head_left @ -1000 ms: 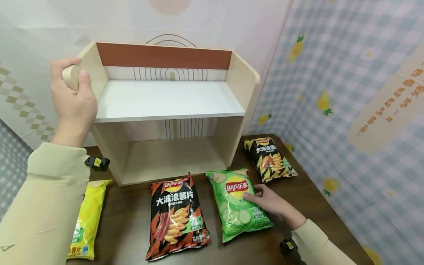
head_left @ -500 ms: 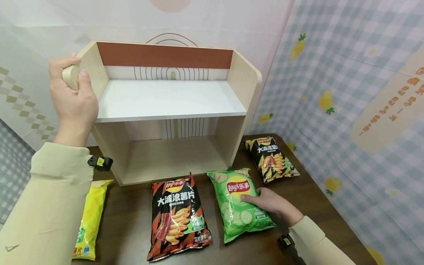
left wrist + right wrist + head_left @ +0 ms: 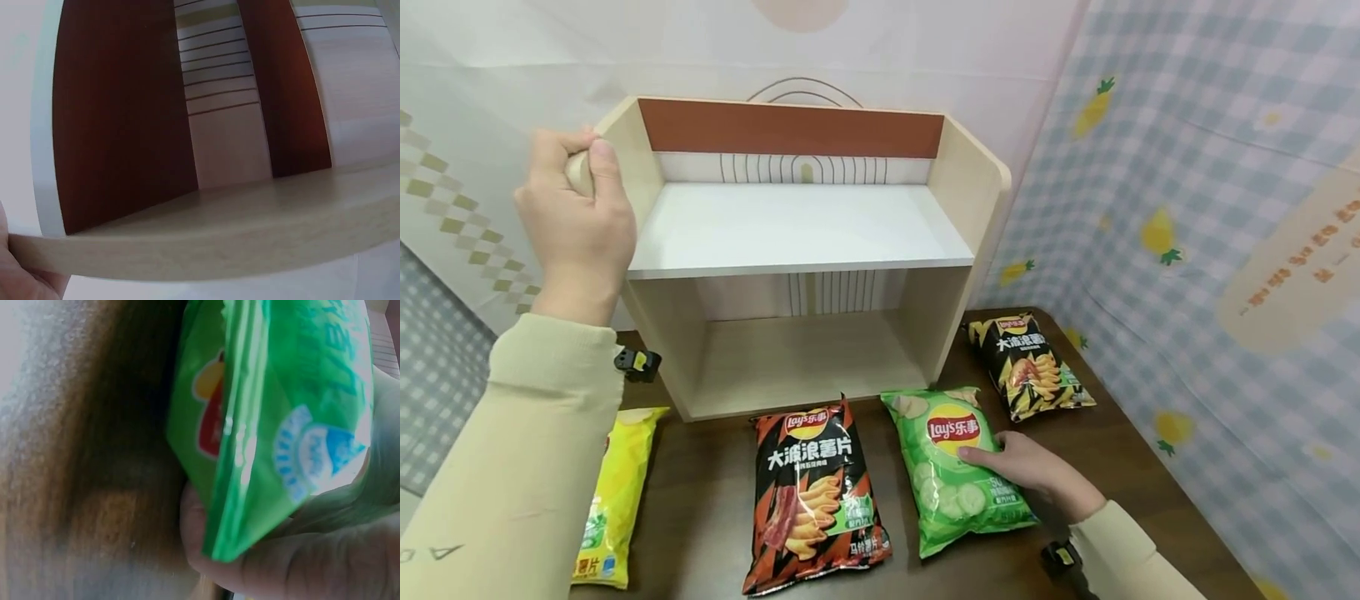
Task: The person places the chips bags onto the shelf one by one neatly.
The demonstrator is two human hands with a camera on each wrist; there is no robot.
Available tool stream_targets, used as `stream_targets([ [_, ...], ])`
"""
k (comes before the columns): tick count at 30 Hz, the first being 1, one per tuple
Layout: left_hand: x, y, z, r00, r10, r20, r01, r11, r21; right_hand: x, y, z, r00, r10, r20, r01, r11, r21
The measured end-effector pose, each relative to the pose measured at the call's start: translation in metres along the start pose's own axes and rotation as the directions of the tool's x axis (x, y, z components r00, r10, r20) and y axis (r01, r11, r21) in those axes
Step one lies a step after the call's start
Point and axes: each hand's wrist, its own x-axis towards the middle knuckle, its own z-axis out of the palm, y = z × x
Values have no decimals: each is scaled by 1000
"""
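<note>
My left hand grips the upper front corner of the left side panel of a small two-level desktop shelf, thumb on the inner side. In the left wrist view, part of that hand shows at the lower left against the pale wood panel. On the table, my right hand holds the right side of a green bag of Lay's potato chips, thumb on its front. The right wrist view shows the bag's sealed seam close up, with fingers under its lower end.
A black-and-red chip bag lies left of the green one. At the back right rests a black-and-gold chip bag. A yellow chip bag is partly hidden by the left sleeve. Checked cloth hangs along the right side.
The whole head view has shifted slightly, so everything appears a little further right. Both hands keep their holds on the shelf panel and the green chip bag.
</note>
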Motion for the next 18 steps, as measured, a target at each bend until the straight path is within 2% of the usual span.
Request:
stream_targets([
  [3, -4, 2, -2, 999, 36, -18, -35, 998, 50, 1, 0, -1, 999, -6, 40, 5, 999, 44],
  [8, -9, 4, -2, 999, 48, -11, -47, 996, 79, -2, 3, -2, 995, -9, 98, -3, 993, 115],
  [14, -11, 5, -4, 998, 57, -21, -55, 995, 79, -4, 2, -2, 997, -18, 70, 12, 997, 75],
  [18, -11, 6, -7, 999, 37, -20, -36, 996, 87, -5, 0, -3, 998, -23, 51, 20, 998, 67],
])
